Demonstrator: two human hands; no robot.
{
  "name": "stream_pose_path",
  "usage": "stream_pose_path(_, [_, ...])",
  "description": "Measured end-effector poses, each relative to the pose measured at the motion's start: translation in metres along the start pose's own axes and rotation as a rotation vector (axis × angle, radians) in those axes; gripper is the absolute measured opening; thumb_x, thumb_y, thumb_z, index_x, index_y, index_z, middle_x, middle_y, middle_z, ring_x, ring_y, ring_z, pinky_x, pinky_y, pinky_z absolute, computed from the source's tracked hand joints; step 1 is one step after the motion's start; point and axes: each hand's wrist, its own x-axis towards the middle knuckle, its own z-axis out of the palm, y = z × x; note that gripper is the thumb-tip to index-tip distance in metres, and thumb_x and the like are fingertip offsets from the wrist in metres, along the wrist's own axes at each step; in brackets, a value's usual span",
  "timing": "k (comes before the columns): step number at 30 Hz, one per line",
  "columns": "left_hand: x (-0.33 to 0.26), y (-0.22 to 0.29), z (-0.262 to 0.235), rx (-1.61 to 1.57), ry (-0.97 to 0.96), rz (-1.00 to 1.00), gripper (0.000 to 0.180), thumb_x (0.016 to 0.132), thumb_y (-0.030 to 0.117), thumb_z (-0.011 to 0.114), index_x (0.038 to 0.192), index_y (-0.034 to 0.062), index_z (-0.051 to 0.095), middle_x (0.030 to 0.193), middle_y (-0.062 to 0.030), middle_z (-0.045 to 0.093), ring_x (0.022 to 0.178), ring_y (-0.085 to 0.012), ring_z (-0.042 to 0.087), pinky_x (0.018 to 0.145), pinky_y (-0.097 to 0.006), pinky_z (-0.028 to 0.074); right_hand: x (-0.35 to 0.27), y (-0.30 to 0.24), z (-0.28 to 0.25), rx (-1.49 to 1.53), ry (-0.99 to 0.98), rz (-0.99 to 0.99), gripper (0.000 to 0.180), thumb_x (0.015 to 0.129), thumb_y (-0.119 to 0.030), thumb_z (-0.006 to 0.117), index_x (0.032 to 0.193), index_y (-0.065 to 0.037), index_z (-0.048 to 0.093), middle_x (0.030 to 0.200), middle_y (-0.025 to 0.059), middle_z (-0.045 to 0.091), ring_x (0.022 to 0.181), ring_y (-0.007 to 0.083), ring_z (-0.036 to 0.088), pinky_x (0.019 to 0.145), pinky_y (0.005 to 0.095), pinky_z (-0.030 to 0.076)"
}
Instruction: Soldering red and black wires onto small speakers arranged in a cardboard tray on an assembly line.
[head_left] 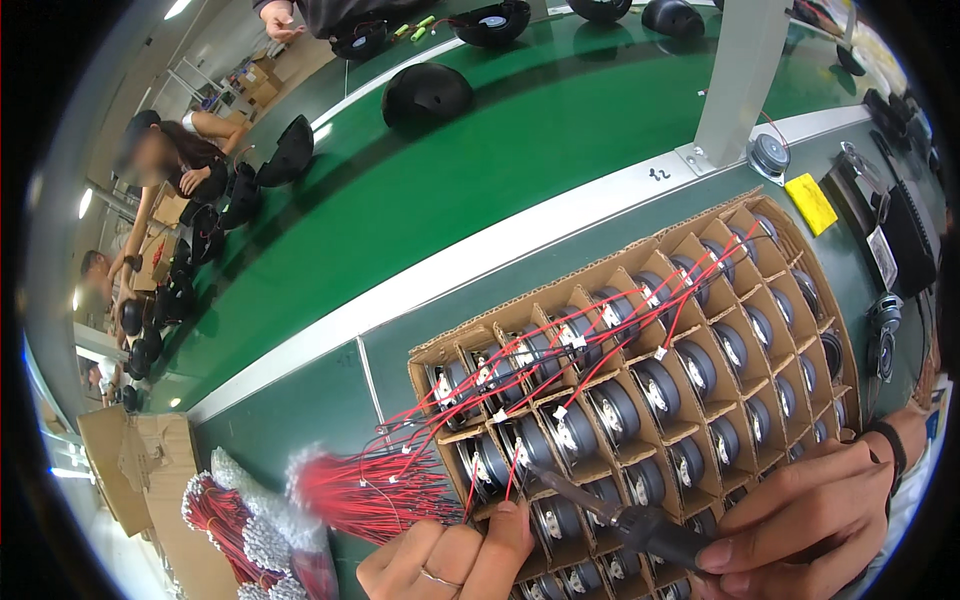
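Observation:
My left hand, a ring on one finger, pinches a thin red wire at the front left of a divided cardboard box. In my right hand is a soldering iron, held by its dark handle. Its tip points left, close to a round speaker and that wire; whether they touch I cannot tell. Speakers stand on edge in the box's compartments. Red and black wires with white connectors lie across the back rows.
Left of the box lies a bundle of red wires, with more bundles beyond. A green conveyor belt carries black shells. A loose speaker, a yellow sponge and a metal post stand back right. Other people sit far left.

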Motion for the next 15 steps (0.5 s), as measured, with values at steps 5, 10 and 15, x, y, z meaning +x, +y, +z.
stream_pose_path(5, [0.0007, 0.0, -0.0009, -0.008, 0.0, 0.002, 0.02, 0.075, -0.005, 0.085, 0.09, 0.0016, 0.074, 0.07, -0.004, 0.054, 0.054, -0.0172, 0.051, 0.047, -0.029, 0.041, -0.0004, 0.0009, -0.0003, 0.009, -0.003, -0.015, 0.033, 0.068, 0.012, 0.081, 0.065, -0.003, 0.051, 0.088, 0.0193, 0.067, 0.068, 0.0233, 0.069, 0.054, 0.0277, 0.064])
stream_pose_path(10, [0.0007, 0.0005, -0.0015, -0.005, -0.005, 0.005, 0.019, 0.075, -0.006, 0.084, 0.089, 0.0014, 0.073, 0.07, -0.004, 0.054, 0.055, -0.0172, 0.051, 0.048, -0.029, 0.041, -0.0004, -0.0001, -0.0016, -0.005, -0.024, -0.02, 0.032, 0.069, 0.012, 0.079, 0.065, -0.003, 0.051, 0.089, 0.0195, 0.067, 0.068, 0.0239, 0.069, 0.055, 0.0282, 0.064])
stream_pose_path(15, [-0.0001, -0.0004, -0.0002, -0.011, -0.005, 0.003, 0.02, 0.075, -0.006, 0.084, 0.09, 0.0014, 0.073, 0.071, -0.0038, 0.055, 0.055, -0.0172, 0.051, 0.048, -0.029, 0.041, 0.0005, -0.0006, -0.0042, -0.007, -0.074, 0.002, 0.03, 0.07, 0.013, 0.077, 0.065, -0.003, 0.052, 0.091, 0.0195, 0.066, 0.069, 0.0238, 0.069, 0.054, 0.0275, 0.063])
